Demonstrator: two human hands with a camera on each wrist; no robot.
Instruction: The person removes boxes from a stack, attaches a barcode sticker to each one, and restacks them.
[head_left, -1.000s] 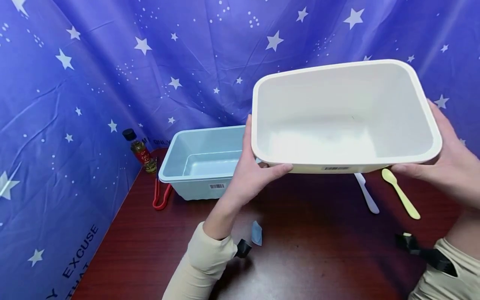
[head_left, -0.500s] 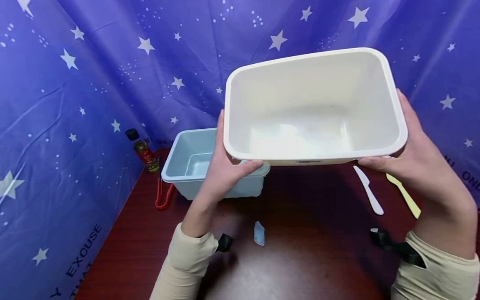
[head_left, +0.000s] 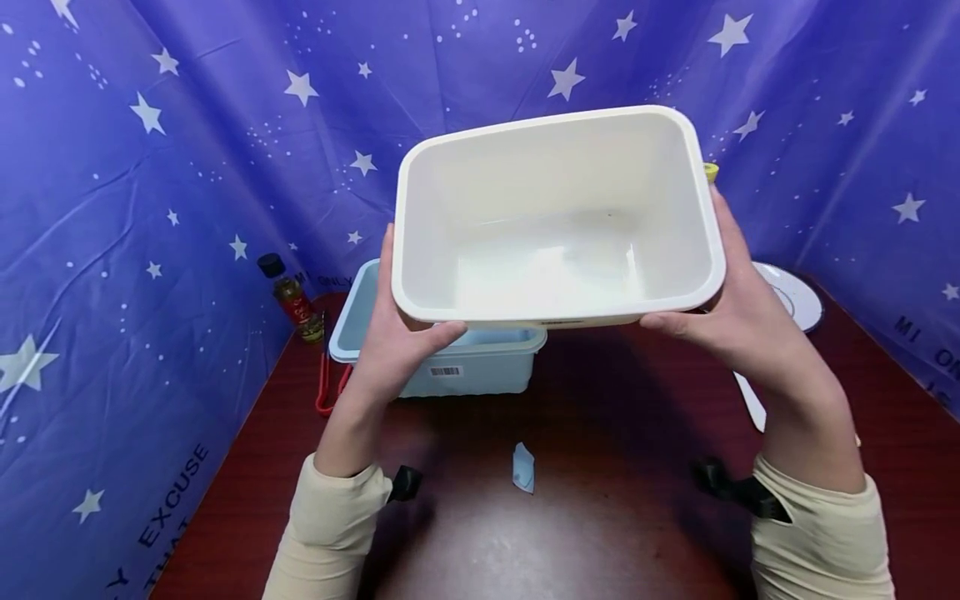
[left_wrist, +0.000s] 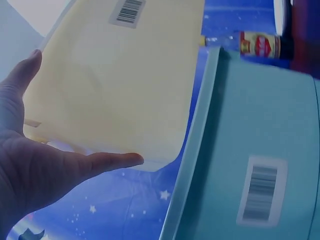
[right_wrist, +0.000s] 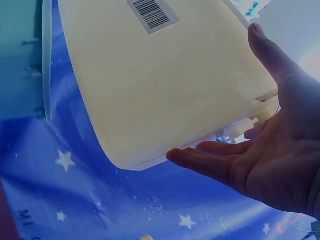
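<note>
A cream-white plastic bin is held up above the table, tilted so that its bare inside faces the head view. My left hand grips its left end and my right hand its right end, each thumb along the front under the rim. Both wrist views show the bin's outer wall with a barcode label, and fingers lying along the ends. Behind and below it, a light blue bin stands on the table, partly hidden by the white bin and my left hand.
Left of the blue bin are a bottle with a black cap and red-handled tongs. A blue scrap lies mid-table. At right, a white plate and a white knife are partly behind my right arm. A starry curtain hangs around.
Both hands have carried the white bin leftward, in front of the blue bin. The plate and a yellow top have come into view at right; the yellow spoon is now mostly behind my right arm.
</note>
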